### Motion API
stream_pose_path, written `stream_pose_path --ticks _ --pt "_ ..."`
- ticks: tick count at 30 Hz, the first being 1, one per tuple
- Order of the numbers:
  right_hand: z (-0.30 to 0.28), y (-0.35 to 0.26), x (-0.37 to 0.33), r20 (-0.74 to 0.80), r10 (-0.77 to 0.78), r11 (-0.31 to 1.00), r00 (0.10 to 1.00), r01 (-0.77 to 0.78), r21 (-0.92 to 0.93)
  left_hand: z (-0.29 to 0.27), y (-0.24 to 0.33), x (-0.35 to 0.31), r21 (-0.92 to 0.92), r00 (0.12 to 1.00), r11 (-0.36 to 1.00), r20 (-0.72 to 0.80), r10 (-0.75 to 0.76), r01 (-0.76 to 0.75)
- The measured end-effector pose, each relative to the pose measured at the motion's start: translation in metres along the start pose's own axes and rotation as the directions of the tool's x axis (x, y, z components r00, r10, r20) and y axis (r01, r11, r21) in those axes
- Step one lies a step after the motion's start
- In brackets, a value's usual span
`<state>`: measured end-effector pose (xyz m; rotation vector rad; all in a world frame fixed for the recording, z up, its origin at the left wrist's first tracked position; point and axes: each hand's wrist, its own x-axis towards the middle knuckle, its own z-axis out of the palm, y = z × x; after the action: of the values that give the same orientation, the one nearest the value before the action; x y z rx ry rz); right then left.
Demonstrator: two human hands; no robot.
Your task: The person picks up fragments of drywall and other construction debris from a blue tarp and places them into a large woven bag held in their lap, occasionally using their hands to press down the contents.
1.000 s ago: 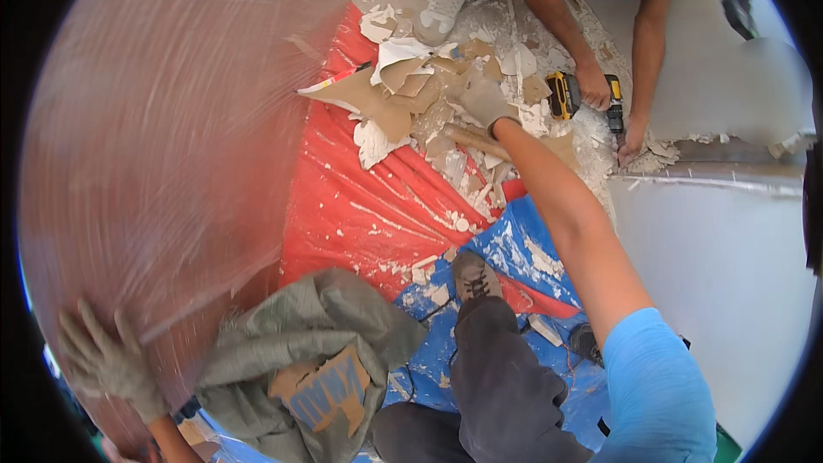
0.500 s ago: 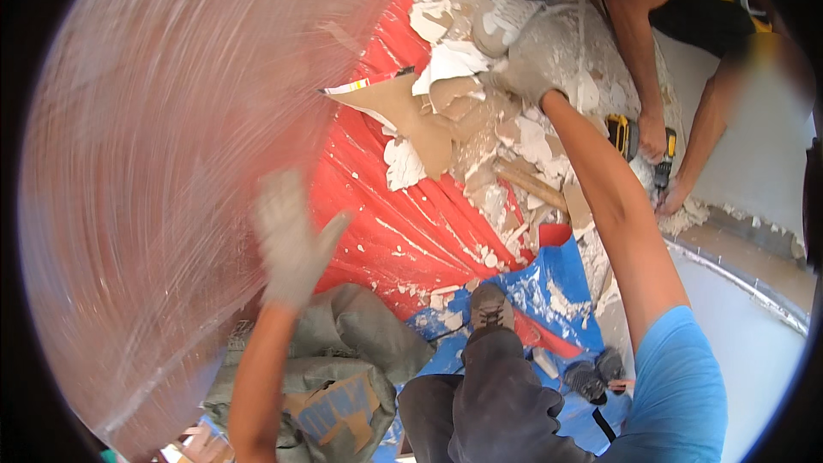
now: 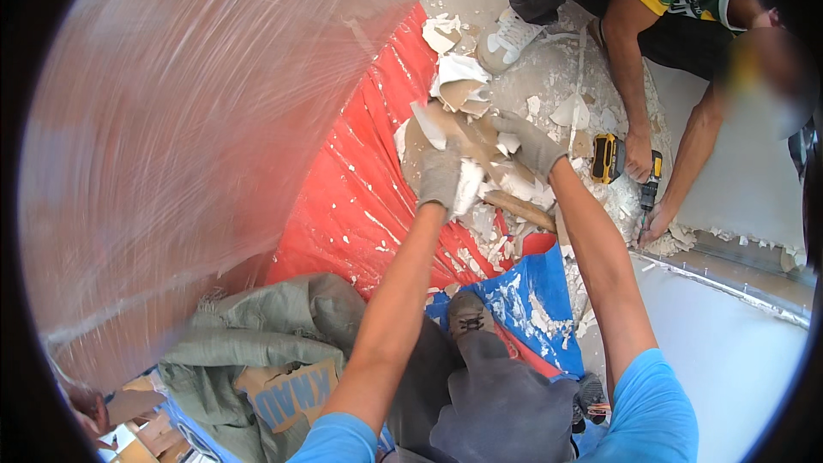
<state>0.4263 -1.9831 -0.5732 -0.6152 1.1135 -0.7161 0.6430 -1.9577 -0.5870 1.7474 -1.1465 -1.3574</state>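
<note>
Beyond your fingertips, on the red tarp (image 3: 360,206), lies a heap of broken drywall rubble (image 3: 506,197); both your gloved hands are in it. Your left hand (image 3: 441,173) has its fingers curled down over the near edge of a broad, brown-backed broken drywall piece (image 3: 446,133), pinching it between fingers and thumb; your right hand (image 3: 533,144) lies on the far right side of the same slab, fingers folded over its edge, though how tightly they close cannot be told. Judged from this two-sided grip, the piece is held so because it is wide and brittle and would likely snap if lifted from one side. Its long axis runs roughly from your left fingers up and away toward the white scraps beyond, brown paper face upward, tilted slightly off the heap. Below your wrists a blue tarp (image 3: 531,291) overlaps the red one, dusted with white crumbs, and your shoe (image 3: 467,315) stands on it. Left of your left forearm a grey-green woven sack (image 3: 257,351) lies slumped. Right of your right fingers, another person's hand (image 3: 639,157) grips a yellow-and-black cordless drill (image 3: 610,159), bit aimed down at a metal track (image 3: 729,270) along the floor.
</note>
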Motion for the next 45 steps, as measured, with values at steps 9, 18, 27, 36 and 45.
stream_pose_path --ticks 9,18,27,36,45 --pt "-0.021 0.034 -0.005 0.167 -0.243 0.778 0.956 0.295 -0.555 -0.036 -0.033 -0.007 0.473 0.978 0.881 -0.182 0.106 -0.007" --pt "0.080 0.013 -0.033 0.143 0.046 0.984 0.989 -0.020 -0.178 -0.080 -0.042 -0.025 -0.243 0.968 0.961 0.242 -0.071 0.132" --pt "0.133 0.108 -0.083 -0.415 -0.486 0.860 0.769 0.506 -0.070 -0.039 -0.054 -0.058 0.216 0.981 0.963 -0.066 0.180 -0.162" --pt "0.088 0.132 -0.058 0.012 -0.375 0.840 0.927 0.346 -0.418 -0.066 -0.056 -0.065 0.476 0.886 0.755 0.134 0.444 -0.451" --pt "0.184 0.049 -0.190 0.269 -0.183 0.958 0.946 0.111 0.263 -0.241 0.057 -0.386 0.660 0.572 0.621 -0.337 0.748 -0.423"
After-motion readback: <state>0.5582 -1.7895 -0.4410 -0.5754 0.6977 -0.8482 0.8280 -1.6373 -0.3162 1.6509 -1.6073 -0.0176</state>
